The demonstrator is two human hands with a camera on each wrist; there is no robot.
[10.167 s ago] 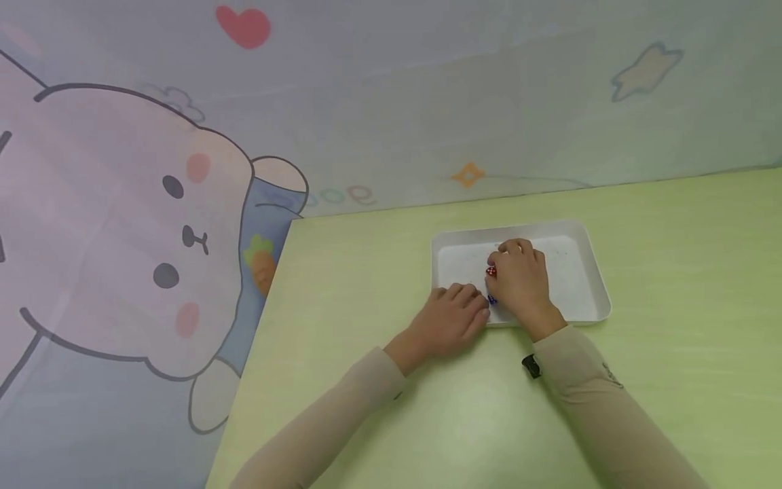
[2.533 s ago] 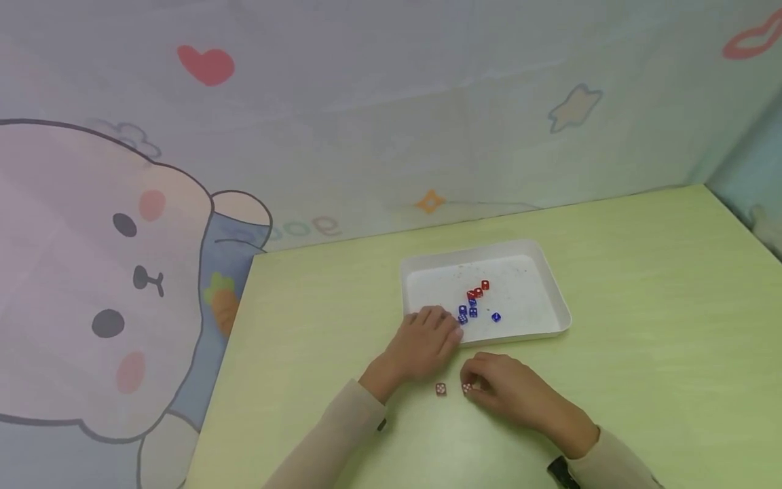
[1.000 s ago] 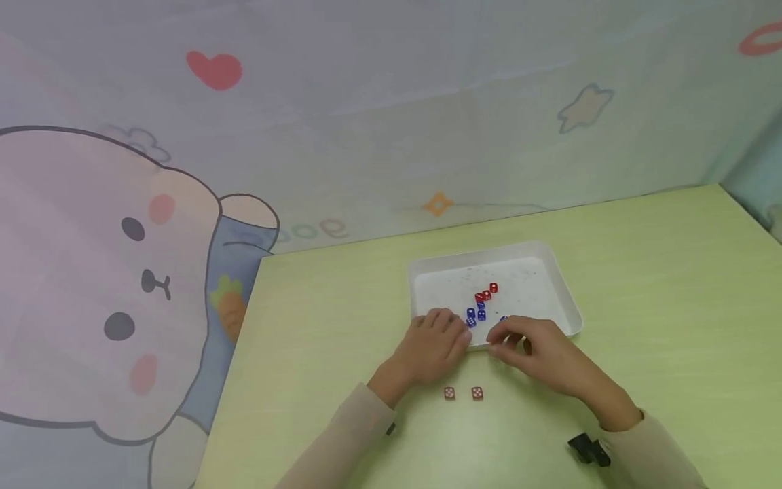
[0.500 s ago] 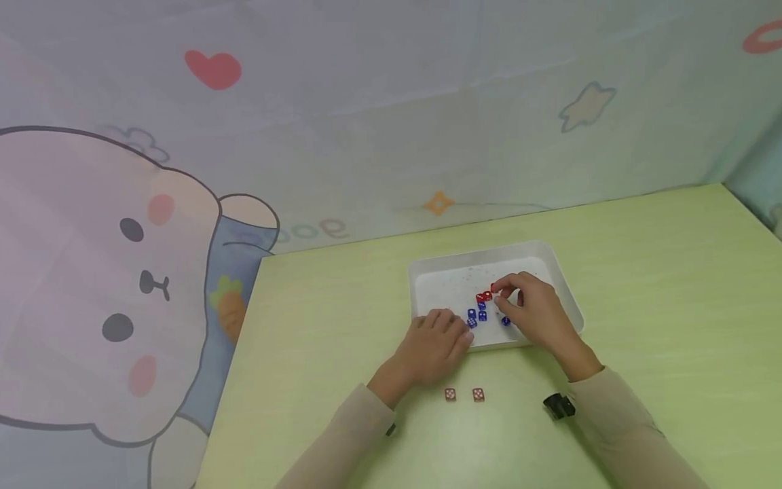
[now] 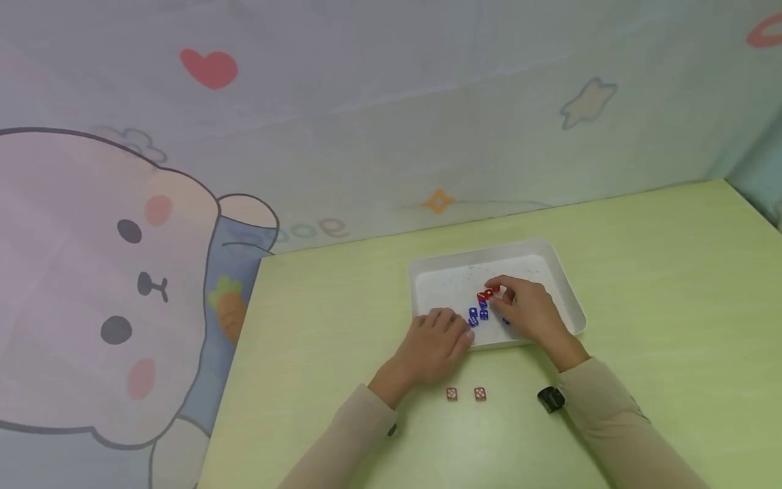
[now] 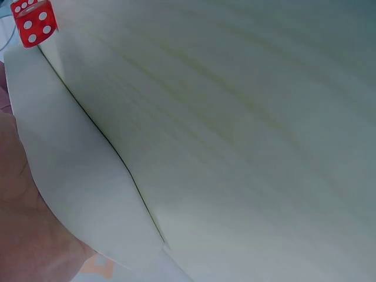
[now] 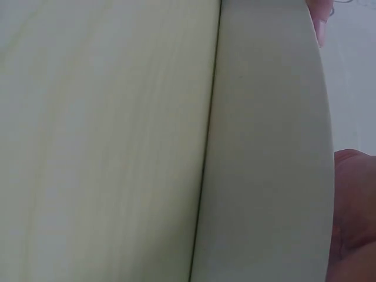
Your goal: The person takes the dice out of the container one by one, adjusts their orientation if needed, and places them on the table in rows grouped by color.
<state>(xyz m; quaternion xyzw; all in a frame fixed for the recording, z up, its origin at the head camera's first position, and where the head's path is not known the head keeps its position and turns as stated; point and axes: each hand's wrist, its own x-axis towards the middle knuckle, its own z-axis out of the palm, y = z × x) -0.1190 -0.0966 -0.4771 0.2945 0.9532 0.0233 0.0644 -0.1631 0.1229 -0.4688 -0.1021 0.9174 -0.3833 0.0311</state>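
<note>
My left hand [image 5: 430, 345] rests over the near left edge of a white tray [image 5: 440, 285], fingers lying inside it. Inside the tray, my right hand [image 5: 530, 309] reaches down over a short row of red dice [image 5: 481, 297]. Its thumb and index finger stand apart, with the rightmost red die [image 5: 496, 289] between them. Several blue dice [image 5: 484, 315] lie just in front, and one blue die [image 5: 506, 320] is partly hidden under the hand. On the table before the tray sit two red dice [image 5: 451, 394], side by side.
The light green table [image 5: 660, 285] extends on both sides of the tray. Behind it hangs a pale printed cloth [image 5: 379, 122]. A dark wrist device [image 5: 551, 399] shows at the right sleeve. The left wrist view has one red die [image 6: 35, 26] close by the tray's outer wall [image 6: 88, 170].
My right hand let go of the second red die on the table beside the first. It then moved back into the tray and lowered around the red dice. My left hand stayed put.
</note>
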